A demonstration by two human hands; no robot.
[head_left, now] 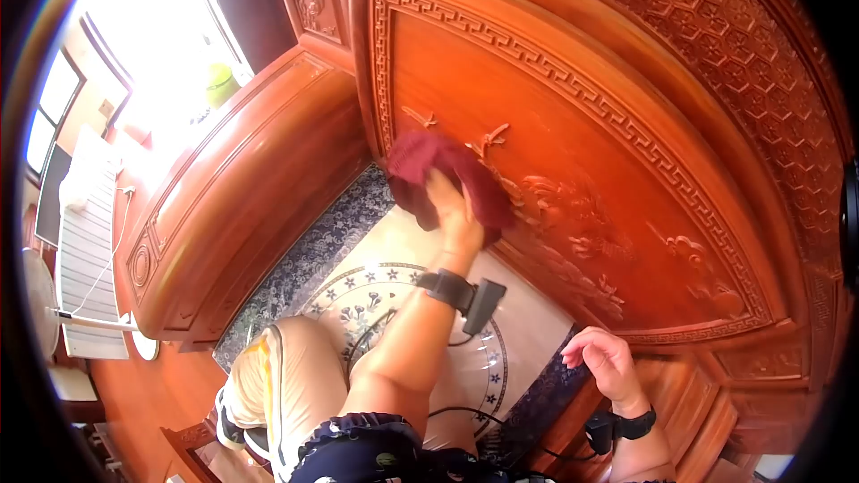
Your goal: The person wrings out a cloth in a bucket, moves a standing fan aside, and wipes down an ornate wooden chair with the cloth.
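My left hand grips a dark red cloth and presses it against the lower left part of a carved wooden panel. The cloth is bunched and a little blurred, and it hides part of the carving and the frame. Raised branch and flower shapes stand out on the reddish-brown wood beside it. My right hand hovers near the panel's lower edge, its fingers loosely bent with nothing in them. Both wrists wear black straps with small devices.
Below the panel lies a cream and blue patterned surface, with a dark cable across it. To the left stands a curved wooden side piece. Beyond it are a bright window, a green container and a white fan.
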